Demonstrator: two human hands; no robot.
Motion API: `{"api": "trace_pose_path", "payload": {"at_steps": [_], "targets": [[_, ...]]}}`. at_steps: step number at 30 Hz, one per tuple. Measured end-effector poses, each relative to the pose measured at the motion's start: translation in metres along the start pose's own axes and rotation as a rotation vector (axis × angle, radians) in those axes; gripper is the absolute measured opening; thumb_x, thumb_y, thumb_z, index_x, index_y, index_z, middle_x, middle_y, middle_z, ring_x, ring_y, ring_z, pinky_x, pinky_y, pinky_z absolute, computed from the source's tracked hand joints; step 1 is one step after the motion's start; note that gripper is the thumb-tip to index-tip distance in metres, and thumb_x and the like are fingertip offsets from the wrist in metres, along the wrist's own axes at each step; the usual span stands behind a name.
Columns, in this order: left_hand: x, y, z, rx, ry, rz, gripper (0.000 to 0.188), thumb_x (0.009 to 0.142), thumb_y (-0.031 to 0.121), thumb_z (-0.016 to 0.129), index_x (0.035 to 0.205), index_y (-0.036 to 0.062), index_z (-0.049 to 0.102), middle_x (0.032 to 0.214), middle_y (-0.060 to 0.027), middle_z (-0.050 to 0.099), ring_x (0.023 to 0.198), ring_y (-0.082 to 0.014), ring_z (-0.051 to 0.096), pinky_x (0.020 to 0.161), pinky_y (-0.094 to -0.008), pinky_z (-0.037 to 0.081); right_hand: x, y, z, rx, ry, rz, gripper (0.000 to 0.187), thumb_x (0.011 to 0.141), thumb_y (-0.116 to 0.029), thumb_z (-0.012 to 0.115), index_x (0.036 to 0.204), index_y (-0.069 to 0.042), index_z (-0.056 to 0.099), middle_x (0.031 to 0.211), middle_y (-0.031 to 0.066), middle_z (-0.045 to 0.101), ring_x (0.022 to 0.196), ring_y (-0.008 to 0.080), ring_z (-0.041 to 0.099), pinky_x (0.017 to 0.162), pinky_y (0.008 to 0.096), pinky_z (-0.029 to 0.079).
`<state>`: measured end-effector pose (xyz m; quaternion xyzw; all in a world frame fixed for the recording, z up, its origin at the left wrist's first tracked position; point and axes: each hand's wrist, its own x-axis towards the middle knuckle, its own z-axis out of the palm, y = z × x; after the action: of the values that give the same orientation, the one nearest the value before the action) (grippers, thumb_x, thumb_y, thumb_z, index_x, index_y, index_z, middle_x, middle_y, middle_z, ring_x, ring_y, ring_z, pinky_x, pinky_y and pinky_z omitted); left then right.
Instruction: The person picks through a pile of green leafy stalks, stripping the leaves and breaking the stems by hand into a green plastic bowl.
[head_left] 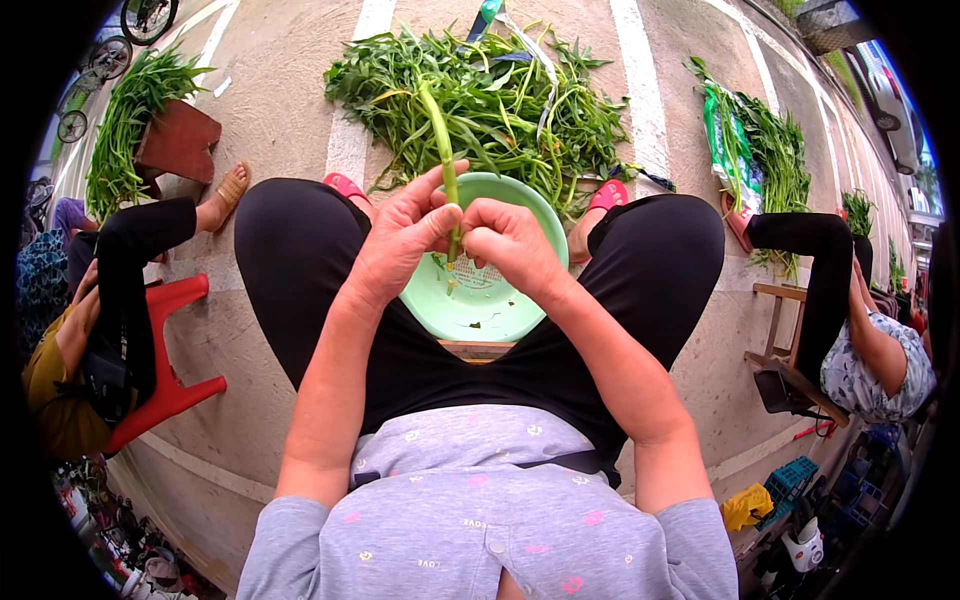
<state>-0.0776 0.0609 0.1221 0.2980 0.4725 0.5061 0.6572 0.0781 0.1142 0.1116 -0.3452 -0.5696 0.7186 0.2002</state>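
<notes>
A thick green water spinach stem (438,125) stands nearly upright over the basin, its pale lower end pointing down into it. My left hand (400,235) is closed round the stem's lower part, pinching it between thumb and fingers. Curled closed, my right hand (515,245) pinches at the stem's side just below the left thumb; its fingertips are partly hidden. Beneath both hands a light green plastic basin (430,308) sits between my knees, with small scraps of plant on its bottom. Beyond it, a large heap of leafy water spinach (500,120) lies on the pavement.
A strip of plastic and a blue-green handled object (487,14) lie on the heap. At left, a person sits on a red plastic stool (165,340) near greens on a brown block (178,140). At right, another person sits on a wooden stool (778,330) beside more greens (775,150).
</notes>
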Motion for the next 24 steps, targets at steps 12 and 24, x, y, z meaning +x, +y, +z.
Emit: {"api": "trace_pose_path", "payload": {"at_steps": [12,24], "targets": [[-0.004,0.009,0.005,0.061,-0.002,0.021,0.046,0.089,0.013,0.053,0.132,0.0086,0.040,0.087,0.0044,0.053,0.072,-0.0039,0.049,0.064,-0.0193,0.043,0.002,0.004,-0.007,-0.188,0.036,-0.116,0.015,0.082,-0.012,0.056,0.093,0.000,0.056,0.077,0.0046,0.058,0.069,0.0106,0.057,0.062,0.0244,0.047],[-0.005,0.004,0.006,0.144,-0.059,0.117,0.049,0.086,0.000,0.050,0.133,0.0092,0.040,0.088,0.0031,0.052,0.072,-0.0043,0.046,0.066,-0.0191,0.042,0.002,-0.014,-0.007,-0.506,0.289,-0.442,0.014,0.079,0.000,0.061,0.092,-0.003,0.060,0.076,0.0061,0.056,0.066,0.0136,0.058,0.058,0.0249,0.046]]}}
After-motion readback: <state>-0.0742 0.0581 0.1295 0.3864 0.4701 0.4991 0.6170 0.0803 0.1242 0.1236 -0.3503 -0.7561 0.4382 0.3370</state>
